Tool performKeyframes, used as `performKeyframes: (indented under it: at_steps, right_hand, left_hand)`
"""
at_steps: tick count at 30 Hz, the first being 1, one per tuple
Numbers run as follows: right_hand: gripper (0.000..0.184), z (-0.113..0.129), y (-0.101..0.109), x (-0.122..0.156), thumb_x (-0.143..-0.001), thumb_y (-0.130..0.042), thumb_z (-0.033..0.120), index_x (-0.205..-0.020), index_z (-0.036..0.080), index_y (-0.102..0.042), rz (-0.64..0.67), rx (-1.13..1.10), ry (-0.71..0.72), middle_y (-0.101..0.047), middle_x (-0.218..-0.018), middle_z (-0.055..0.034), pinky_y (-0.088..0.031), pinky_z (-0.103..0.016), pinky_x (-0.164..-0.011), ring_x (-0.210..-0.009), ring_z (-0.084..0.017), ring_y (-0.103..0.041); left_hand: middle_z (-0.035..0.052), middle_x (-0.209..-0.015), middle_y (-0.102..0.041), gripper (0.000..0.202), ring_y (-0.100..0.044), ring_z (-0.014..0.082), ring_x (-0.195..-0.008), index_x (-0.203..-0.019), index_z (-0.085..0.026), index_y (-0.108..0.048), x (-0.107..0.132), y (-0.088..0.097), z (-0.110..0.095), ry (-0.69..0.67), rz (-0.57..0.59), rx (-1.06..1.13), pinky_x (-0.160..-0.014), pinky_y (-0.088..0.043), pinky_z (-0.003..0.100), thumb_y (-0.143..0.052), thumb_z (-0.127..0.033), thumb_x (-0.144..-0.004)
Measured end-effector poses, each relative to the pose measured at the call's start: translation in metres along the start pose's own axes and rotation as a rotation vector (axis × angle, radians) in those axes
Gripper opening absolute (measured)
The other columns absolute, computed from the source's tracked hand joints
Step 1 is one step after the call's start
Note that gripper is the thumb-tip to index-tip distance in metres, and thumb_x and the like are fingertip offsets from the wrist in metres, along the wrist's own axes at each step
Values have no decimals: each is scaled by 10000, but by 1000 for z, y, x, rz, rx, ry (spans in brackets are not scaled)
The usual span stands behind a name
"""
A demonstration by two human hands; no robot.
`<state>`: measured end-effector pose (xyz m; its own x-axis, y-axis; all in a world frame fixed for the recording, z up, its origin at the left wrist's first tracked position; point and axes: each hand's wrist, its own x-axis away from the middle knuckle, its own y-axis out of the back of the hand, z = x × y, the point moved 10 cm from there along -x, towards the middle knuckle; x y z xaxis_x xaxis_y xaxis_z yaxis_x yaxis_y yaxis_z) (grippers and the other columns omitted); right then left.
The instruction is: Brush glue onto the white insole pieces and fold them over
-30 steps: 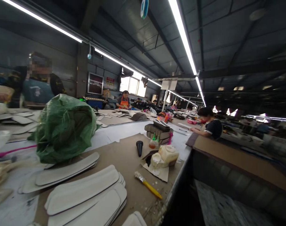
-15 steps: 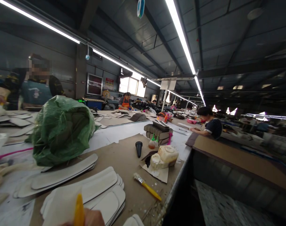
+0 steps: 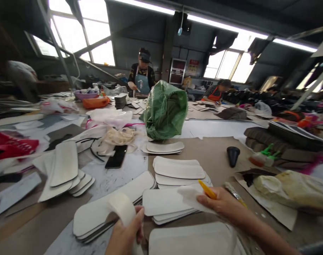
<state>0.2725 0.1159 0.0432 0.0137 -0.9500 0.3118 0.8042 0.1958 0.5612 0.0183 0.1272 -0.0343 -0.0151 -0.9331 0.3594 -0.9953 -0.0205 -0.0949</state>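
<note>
My left hand (image 3: 126,230) is closed round a curled, cream-white strip (image 3: 122,207) that bends over near the fingertips. My right hand (image 3: 217,202) grips a yellow-handled tool (image 3: 207,189); its working end cannot be made out. A thin, translucent whitish sheet (image 3: 189,196) shows by those fingers, over a stack of white rounded panels (image 3: 163,203). Left of it, another stack of white panels (image 3: 97,209) lies behind my left hand. Nearest me is a further white panel stack (image 3: 188,241), and more white panels (image 3: 177,168) lie beyond.
A green plastic bag (image 3: 166,109) stands mid-table, with a black phone (image 3: 116,157) to its left. On the right are a black cone (image 3: 233,156), a brush (image 3: 234,194), a glue-crusted container (image 3: 289,187) and small bottles (image 3: 262,159). Co-workers (image 3: 142,72) work across the table.
The view has swung left and down. Both my hands now show, where before only one was partly in frame with the yellow handle. The brush and container now sit farther right.
</note>
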Motion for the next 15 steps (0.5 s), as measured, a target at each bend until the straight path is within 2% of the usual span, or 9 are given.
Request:
performKeyframes:
  at_steps: [2,4,7,9,11,12,15]
  right_hand:
    - [404,0,-18,-2,-685,-481,554,-559,172,-433,76,-98,-29,-303,-515,61,-221,-213,-455,-489,-78,-260]
    - [424,11,-35,-1,-684,-484,574,-631,155,-514,148,-232,-52,-407,-538,45,-267,-207,-462,-498,-85,-330]
    - [459,45,-66,3,-692,-484,585,-737,142,-596,310,-406,-31,-544,-634,8,-331,-200,-494,-541,-102,-434]
    - [468,69,-86,5,-704,-475,581,-751,138,-619,407,-470,32,-566,-645,0,-345,-194,-506,-546,-102,-455]
    - [464,87,-101,5,-725,-455,568,-725,136,-624,462,-499,98,-563,-631,0,-347,-190,-512,-541,-95,-451]
    - [463,90,-106,4,-732,-445,564,-701,136,-618,467,-495,108,-558,-619,0,-345,-189,-508,-532,-91,-445]
    - [475,71,-101,-8,-722,-438,583,-623,138,-570,324,-373,35,-536,-554,0,-323,-193,-455,-468,-83,-411]
  left_hand:
    - [-54,-386,-464,487,-391,93,-383,-826,-116,-530,0,-9,1,44,42,32,-408,-295,203,-636,-521,-578]
    - [-41,-378,-476,493,-401,88,-377,-819,-114,-540,6,-21,-2,72,98,48,-418,-298,197,-656,-517,-559]
    - [-30,-363,-489,543,-406,84,-356,-847,-113,-551,16,-40,-13,86,223,129,-408,-273,189,-704,-504,-503]
    - [-21,-352,-472,445,-399,79,-351,-703,-110,-578,20,-47,-20,74,269,189,-400,-257,189,-709,-489,-509]
    - [-19,-346,-444,384,-385,69,-363,-516,-117,-542,21,-45,-24,65,256,236,-409,-263,192,-699,-467,-540]
    - [-15,-356,-449,379,-394,71,-379,-478,-121,-525,21,-40,-24,65,226,256,-424,-284,194,-704,-448,-544]
    - [9,-453,-549,331,-490,121,-463,-599,-133,-566,19,-20,-15,117,119,356,-488,-377,232,-750,-389,-497]
